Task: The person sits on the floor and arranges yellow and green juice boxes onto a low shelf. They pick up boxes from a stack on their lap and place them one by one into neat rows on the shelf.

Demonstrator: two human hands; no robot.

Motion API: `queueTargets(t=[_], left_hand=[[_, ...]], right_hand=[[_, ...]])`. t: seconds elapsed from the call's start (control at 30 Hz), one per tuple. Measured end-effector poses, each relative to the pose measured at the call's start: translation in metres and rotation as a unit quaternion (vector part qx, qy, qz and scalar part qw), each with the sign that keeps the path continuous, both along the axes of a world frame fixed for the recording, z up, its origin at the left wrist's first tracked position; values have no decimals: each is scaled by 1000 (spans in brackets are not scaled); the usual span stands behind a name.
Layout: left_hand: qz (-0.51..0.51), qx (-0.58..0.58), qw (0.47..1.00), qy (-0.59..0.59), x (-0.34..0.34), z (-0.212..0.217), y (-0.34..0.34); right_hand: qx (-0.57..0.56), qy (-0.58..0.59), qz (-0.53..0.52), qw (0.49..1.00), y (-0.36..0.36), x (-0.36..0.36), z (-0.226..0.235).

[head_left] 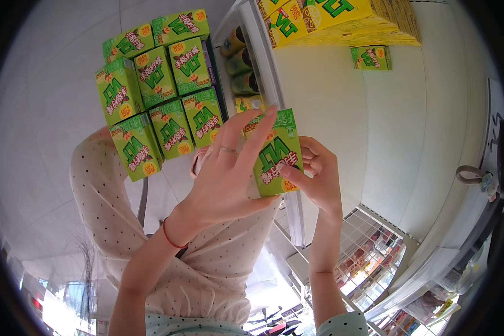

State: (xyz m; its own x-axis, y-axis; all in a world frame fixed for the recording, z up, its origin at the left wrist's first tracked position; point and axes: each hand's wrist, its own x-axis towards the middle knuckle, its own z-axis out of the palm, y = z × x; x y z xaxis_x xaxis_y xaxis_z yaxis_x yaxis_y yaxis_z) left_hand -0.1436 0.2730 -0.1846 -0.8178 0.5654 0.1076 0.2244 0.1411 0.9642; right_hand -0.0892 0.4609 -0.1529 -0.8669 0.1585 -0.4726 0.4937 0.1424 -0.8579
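Observation:
A green drink carton pack (pixel 280 147) with a yellow fruit picture is held up in front of me, slightly tilted. My right hand (pixel 321 176) grips its right side, thumb on the front face and fingers curled at the edge. My left hand (pixel 221 168) spans the pack's left side, fingers reaching toward its top and thumb along its bottom edge. A red cord bracelet circles the left wrist. To the left, several matching green packs (pixel 155 77) stand grouped in rows. One similar green pack (pixel 371 57) lies alone on the white shelf (pixel 330 95).
Large yellow drink cartons (pixel 341 17) are stacked on the far part of the shelf. Bottles or cans (pixel 242 63) sit in a lower space behind the shelf's front edge (pixel 271 50). A white wire rack (pixel 364 263) holds packaged goods at lower right. My knee (pixel 98 162) is close to the grouped packs.

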Motion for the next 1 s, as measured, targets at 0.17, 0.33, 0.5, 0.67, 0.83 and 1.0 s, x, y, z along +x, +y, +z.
queueTargets(t=[0.17, 0.33, 0.5, 0.67, 0.83, 1.0], left_hand=[[-23, -174, 983, 49, -9, -13, -21], [11, -290, 953, 86, -5, -50, -53], [25, -322, 939, 121, -4, -68, -50], [40, -367, 922, 118, -6, -83, -35], [68, -396, 906, 136, -7, -94, -30], [80, -390, 907, 138, -7, -96, -22]], right_hand=[[304, 161, -102, 933, 52, 4, -2], [492, 130, -141, 849, 105, -19, -6], [563, 101, -163, 804, 172, -48, -18], [623, 63, -151, 765, 197, -55, -45], [476, -44, -266, 837, 198, -56, -50], [449, -2, -296, 843, 255, -74, -64]])
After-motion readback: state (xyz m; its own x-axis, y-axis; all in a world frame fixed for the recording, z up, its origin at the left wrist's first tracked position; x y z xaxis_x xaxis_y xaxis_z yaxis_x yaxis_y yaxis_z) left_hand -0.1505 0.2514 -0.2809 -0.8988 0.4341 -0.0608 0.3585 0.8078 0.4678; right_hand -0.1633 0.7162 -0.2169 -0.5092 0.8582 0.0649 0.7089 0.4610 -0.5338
